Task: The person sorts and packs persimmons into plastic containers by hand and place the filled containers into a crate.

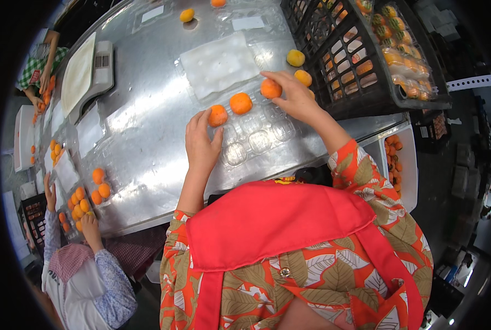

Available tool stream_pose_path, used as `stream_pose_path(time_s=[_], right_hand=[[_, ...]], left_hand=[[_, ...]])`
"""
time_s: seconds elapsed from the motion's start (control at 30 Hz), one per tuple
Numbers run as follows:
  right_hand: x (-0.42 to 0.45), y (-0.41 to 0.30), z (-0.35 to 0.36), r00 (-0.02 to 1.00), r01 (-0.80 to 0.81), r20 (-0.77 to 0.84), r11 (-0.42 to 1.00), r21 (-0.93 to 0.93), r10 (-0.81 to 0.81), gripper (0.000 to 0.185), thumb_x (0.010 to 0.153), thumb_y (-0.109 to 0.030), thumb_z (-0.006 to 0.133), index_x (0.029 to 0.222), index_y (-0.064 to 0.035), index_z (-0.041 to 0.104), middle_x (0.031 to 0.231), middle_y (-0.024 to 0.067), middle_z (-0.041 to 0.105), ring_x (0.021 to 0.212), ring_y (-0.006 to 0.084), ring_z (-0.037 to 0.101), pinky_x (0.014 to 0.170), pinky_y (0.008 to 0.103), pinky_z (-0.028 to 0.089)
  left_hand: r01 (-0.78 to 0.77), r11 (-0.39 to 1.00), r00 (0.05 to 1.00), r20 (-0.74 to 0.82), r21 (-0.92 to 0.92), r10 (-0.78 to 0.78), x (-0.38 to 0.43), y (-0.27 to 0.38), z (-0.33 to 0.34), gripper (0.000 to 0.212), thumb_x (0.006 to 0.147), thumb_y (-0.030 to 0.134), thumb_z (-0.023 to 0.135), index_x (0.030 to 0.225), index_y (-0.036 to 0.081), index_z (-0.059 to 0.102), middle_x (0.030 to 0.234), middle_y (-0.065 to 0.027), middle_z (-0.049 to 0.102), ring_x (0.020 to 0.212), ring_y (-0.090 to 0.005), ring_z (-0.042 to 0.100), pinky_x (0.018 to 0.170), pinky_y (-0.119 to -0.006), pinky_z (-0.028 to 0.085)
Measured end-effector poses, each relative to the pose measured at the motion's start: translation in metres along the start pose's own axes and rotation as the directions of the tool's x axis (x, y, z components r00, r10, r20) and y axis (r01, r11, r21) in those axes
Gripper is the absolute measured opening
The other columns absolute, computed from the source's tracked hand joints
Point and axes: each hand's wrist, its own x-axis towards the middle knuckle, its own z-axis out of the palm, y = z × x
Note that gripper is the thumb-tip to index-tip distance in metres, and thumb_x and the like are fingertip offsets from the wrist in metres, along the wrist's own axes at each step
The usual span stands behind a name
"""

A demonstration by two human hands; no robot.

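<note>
A clear plastic clamshell tray (259, 141) with round cups lies before me on the metal table. Its far row holds several orange persimmons. My left hand (202, 142) has its thumb and fingers around the left persimmon (217, 116). Between my hands, the middle persimmon (241, 103) sits untouched. My right hand (295, 95) grips the right persimmon (271, 88) at the other end of that row. Beyond the row, a white padded sheet (219, 65) covers the other half of the tray.
A black plastic crate (352, 62) with packed persimmons stands at the right, loose yellow-orange persimmons (295, 58) beside it. A weighing scale (89, 76) is at the left. Co-workers' hands (90, 231) handle fruit there. A white bin (406, 165) of persimmons is below right.
</note>
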Motion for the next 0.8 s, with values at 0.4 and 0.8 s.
stream_pose_path(time_s=[0.4, 0.8], right_hand=[[0.012, 0.026, 0.023, 0.968, 0.195, 0.198, 0.962, -0.194, -0.156, 0.068, 0.075, 0.008, 0.059, 0.137, -0.0173, 0.048, 0.128, 0.0077, 0.054, 0.116, 0.0296, 0.051, 0.099, 0.0391, 0.042], [-0.027, 0.004, 0.056, 0.947, -0.303, 0.007, 0.883, 0.359, 0.322, 0.080, 0.080, -0.012, 0.068, 0.148, -0.0065, 0.027, 0.147, 0.0198, 0.037, 0.136, 0.0297, 0.038, 0.110, 0.0372, 0.033]], left_hand=[[0.022, 0.997, 1.000, 0.009, -0.075, -0.021, 0.003, -0.008, 0.007, 0.050, 0.078, 0.003, 0.066, 0.127, 0.003, 0.054, 0.128, -0.0151, 0.052, 0.117, -0.0328, 0.052, 0.097, -0.039, 0.043], [0.522, 0.597, 0.818, 0.158, -0.609, -0.553, -0.009, -0.047, 0.007, 0.052, 0.094, 0.021, 0.058, 0.140, 0.005, 0.042, 0.121, -0.0090, 0.058, 0.094, -0.0151, 0.061, 0.070, -0.026, 0.049]])
